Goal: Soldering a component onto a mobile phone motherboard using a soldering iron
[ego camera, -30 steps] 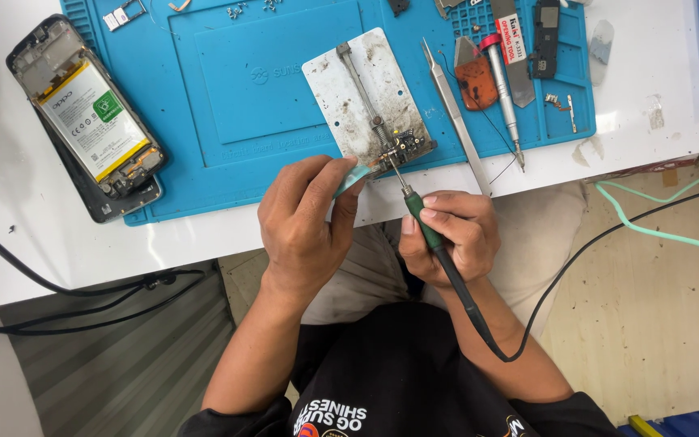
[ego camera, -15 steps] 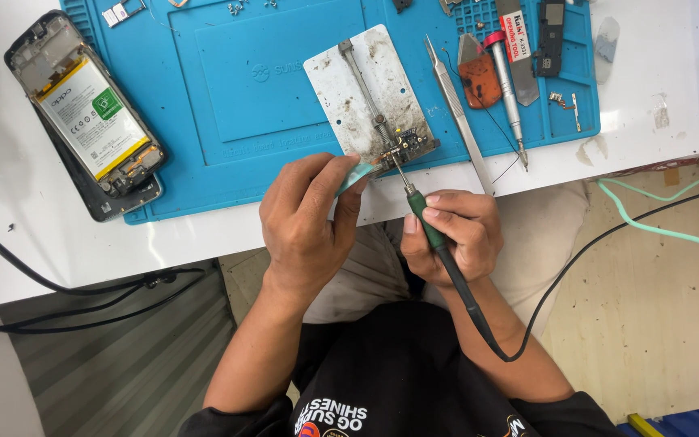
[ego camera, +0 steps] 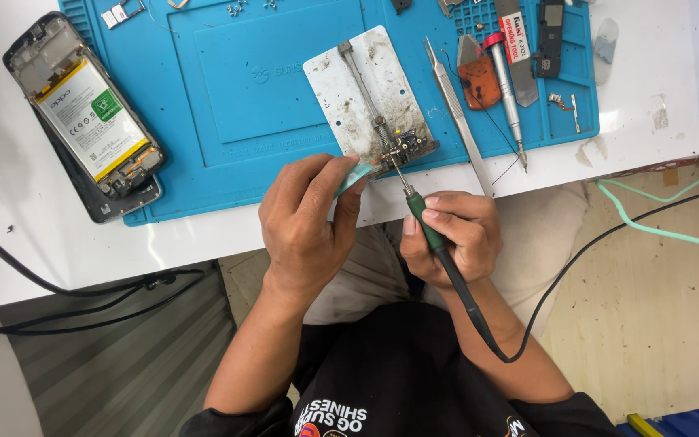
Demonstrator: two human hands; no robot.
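Head view: your right hand fingers clamp the soldering iron, tip on the small circuit board at the metal holder's near corner. Your left hand fingers pinch a pale strip beside it. A slip could scorch your fingertips.

work mat: bright blue, plain, lying on a white table.
metal plate: pale grey-white, speckled with brown and black scorch marks, at the mat's near edge.
soldering iron: green grip, silver tip, black cable, in the right hand.
strip: pale teal, pinched in the left hand.
opened phone: black frame, white battery with a yellow edge and a green square, at the mat's left edge.
tweezers: silver.
pick: orange-brown, dark-smudged.
screwdriver: silver with a red ring.
loose cables: black at the table's near left edge.
shirt: black, white and orange lettering.
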